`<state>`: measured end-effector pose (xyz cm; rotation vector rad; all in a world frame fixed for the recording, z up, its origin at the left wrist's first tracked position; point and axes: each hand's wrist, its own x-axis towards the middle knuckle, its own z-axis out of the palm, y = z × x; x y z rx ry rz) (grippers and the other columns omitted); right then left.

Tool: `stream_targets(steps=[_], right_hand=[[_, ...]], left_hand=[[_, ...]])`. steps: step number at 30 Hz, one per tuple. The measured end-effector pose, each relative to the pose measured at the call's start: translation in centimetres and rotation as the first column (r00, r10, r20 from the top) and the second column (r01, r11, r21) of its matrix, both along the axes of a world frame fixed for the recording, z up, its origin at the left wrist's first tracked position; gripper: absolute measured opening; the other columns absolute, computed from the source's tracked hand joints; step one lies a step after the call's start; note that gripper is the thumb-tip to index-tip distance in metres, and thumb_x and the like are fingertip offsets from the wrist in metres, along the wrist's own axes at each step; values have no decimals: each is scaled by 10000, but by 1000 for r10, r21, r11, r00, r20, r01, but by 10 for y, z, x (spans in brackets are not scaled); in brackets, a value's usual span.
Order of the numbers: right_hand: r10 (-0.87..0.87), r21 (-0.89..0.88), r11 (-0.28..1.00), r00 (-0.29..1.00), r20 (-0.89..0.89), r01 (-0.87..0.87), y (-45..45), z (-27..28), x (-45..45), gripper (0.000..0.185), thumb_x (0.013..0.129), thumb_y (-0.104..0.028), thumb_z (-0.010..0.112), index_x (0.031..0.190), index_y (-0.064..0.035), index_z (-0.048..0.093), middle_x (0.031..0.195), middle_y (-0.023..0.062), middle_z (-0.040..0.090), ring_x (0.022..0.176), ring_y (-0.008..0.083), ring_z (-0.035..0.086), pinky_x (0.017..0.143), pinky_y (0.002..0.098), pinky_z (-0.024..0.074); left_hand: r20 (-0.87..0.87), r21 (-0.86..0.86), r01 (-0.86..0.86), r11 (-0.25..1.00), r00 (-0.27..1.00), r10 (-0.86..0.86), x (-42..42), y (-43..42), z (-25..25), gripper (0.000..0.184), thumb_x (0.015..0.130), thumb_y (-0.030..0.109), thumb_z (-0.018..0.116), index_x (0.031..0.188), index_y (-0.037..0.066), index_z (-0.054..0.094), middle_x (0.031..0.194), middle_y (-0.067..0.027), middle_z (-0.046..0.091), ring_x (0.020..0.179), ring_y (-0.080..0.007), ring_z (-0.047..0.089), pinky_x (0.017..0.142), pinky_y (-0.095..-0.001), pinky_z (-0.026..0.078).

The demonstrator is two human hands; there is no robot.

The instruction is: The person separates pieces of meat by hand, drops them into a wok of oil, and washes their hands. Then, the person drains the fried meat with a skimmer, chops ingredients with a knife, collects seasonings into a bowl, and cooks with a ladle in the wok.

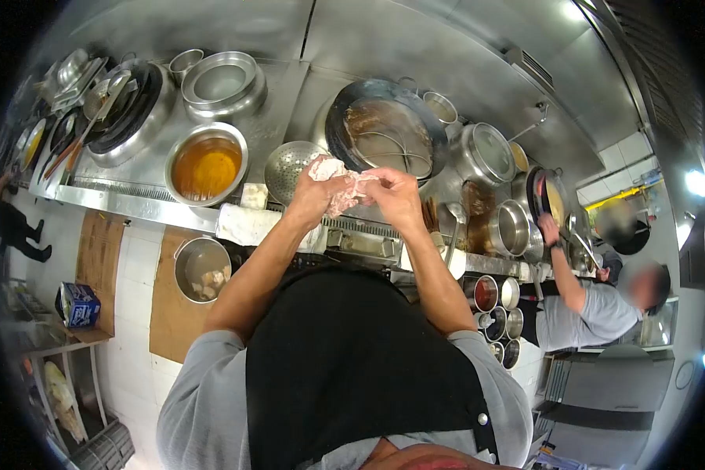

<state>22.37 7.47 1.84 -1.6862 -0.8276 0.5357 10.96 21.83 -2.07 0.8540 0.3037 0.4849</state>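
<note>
Close to the stove's front edge, my left hand [316, 192] is closed around a pale pink, wet-looking piece of raw meat [345, 193]. The fingers of my right hand [397, 196] pinch the meat's right side. Both hands are in front of a large dark wok [388, 129] holding brownish liquid and a wire rack. A perforated steel strainer [286, 168] lies just left of my left hand. Farther left is a steel bowl [206, 164] of orange-yellow oil.
A pot with pale chunks in liquid [203, 270] stands low at left. Sauce containers [486, 294] are at right, near a lidded pot [492, 153] and a ladle [455, 215]. A co-worker [595, 305] reaches toward another wok at right. Another person stands far left.
</note>
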Motion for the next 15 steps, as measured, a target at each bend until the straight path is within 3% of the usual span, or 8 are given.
stream_targets(steps=[6, 8, 13, 15], right_hand=[[-55, 187, 979, 985, -164, 86, -14, 4, -7, 170, 901, 0, 680, 1055, 61, 719, 889, 142, 749, 685, 183, 699, 608, 311, 586], [-6, 360, 916, 903, -430, 177, -17, 6, -7, 160, 914, 41, 628, 1051, 70, 706, 893, 155, 738, 659, 173, 680, 579, 320, 598], [94, 532, 824, 880, -466, 194, -37, 37, 14, 141, 909, 26, 669, 1046, 51, 693, 910, 171, 731, 673, 211, 697, 572, 355, 610], [103, 485, 864, 893, -438, 138, -44, 51, 20, 133, 913, 19, 677, 1042, 47, 693, 931, 167, 734, 680, 212, 702, 605, 360, 619]], left_hand=[[31, 62, 61, 996, 998, -63, -10, -4, 14, 241, 867, -62, 690, 1082, -35, 583, 885, -121, 700, 701, -201, 696, 584, -360, 605], [35, 118, 94, 989, 995, -99, -10, -4, 13, 260, 860, -72, 684, 1095, -39, 578, 888, -126, 698, 699, -202, 694, 586, -363, 608], [-28, 188, 161, 969, 987, -158, -8, -2, 0, 284, 851, -89, 643, 1124, -47, 575, 911, -144, 697, 738, -223, 703, 639, -375, 619], [81, -7, 173, 985, 982, -172, -11, -4, 1, 272, 851, -95, 597, 1120, -67, 576, 925, -148, 701, 776, -251, 714, 714, -374, 622]])
